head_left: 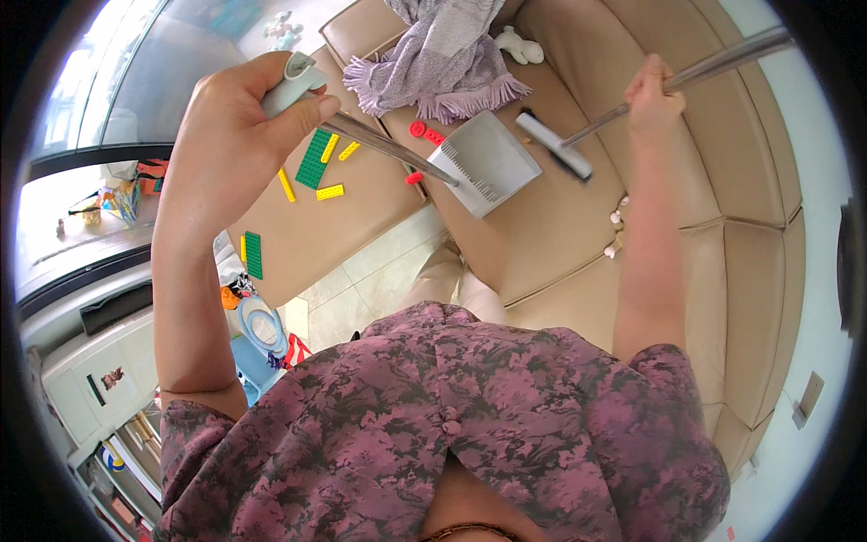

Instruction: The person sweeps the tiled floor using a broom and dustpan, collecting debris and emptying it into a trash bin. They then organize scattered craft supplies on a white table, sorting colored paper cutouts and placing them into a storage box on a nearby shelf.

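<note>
My left hand point(247, 122) grips the pale grey end of a long metal handle point(386, 150). That handle runs down to a grey dustpan point(498, 152) with a row of comb teeth, resting on the tan sofa seat point(562, 223). Around the metal broom handle point(718, 64), my right hand point(653, 98) is closed, at the upper right. The broom head point(554, 146), grey with dark bristles, is just right of the dustpan and apart from it. A small brownish crumb point(527, 140) lies between them. Red toy pieces point(425, 131) sit beside the dustpan's left side.
Green toy plates point(313, 159) and several yellow toy strips point(330, 192) lie on the left sofa section. A fringed lilac blanket point(440, 68) and a white plush toy point(519, 46) are at the back. Small plush figures point(615, 230) rest by the seat seam. Tiled floor point(345, 291) shows below.
</note>
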A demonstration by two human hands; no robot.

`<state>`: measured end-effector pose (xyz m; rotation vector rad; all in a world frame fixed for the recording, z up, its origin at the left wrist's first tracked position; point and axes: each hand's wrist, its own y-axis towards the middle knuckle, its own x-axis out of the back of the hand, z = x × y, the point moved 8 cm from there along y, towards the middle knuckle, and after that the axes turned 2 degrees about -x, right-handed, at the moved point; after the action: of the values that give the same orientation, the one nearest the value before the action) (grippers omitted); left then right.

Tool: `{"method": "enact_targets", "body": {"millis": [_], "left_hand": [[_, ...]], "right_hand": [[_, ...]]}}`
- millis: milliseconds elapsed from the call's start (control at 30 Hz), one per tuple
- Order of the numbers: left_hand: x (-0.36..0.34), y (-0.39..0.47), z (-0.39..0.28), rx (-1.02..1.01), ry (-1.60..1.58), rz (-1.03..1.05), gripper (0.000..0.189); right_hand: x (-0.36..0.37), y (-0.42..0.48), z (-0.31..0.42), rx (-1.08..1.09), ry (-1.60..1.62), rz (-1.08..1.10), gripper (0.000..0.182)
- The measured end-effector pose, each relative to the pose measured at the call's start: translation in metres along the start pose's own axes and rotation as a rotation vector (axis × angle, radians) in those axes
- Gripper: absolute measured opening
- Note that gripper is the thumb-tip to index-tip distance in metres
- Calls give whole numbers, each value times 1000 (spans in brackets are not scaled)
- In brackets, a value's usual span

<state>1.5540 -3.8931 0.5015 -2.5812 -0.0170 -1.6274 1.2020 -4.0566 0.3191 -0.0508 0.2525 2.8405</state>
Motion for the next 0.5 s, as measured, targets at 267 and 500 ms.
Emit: {"method": "enact_targets", "body": {"millis": [267,500], "left_hand": [[1,-20,2,-16,35,-26,20],[2,-62,52,68,-124,41,19]], "right_hand": [[47,-41,80,122,329,-57,42],[128,-130,106,173,189,-397,39]]}}
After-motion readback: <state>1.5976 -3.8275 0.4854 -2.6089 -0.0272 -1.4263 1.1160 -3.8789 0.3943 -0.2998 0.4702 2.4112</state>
